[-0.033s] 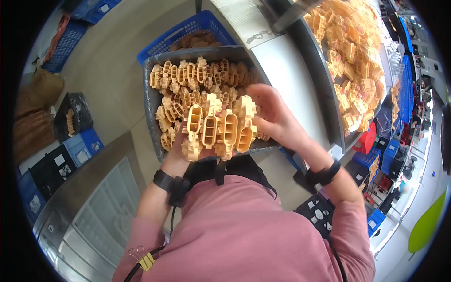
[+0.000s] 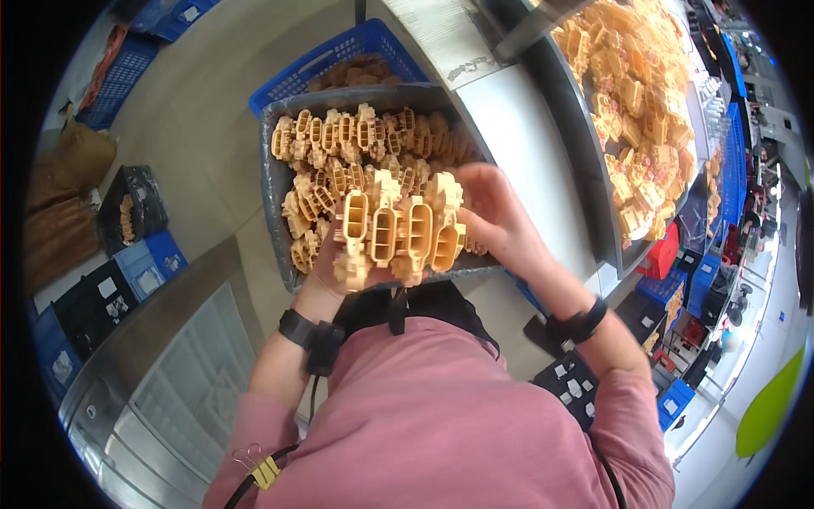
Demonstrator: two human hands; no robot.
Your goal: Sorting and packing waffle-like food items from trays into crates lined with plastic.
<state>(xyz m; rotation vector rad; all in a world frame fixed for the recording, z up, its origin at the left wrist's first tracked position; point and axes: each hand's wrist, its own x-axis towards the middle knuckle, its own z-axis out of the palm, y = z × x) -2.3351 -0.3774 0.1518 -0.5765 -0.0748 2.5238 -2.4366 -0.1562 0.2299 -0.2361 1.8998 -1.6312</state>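
A row of several yellow plastic connector housings [image 2: 383,239], standing side by side with their oval openings toward me, is held above a grey bin. My left hand [image 2: 327,265] is closed around the row from its left and underneath; most of its fingers are hidden behind the pieces. At the right end, my right hand [image 2: 511,236] curls with thumb and forefinger against the last housing, its fingertips partly covered. Below, the lined grey bin [image 2: 270,195] holds many similar housings [image 2: 343,131] in packed rows.
Behind the bin stands a blue basket [image 2: 292,76] with brownish contents. A white work surface [image 2: 517,127] lies to the right, beside a grey-edged tray [image 2: 585,161] heaped with loose yellow housings [image 2: 636,102]. Blue and black crates [image 2: 93,301] line the left side.
The held row has shifted very slightly to the right. My right hand has moved slightly down, still by the row's right end.
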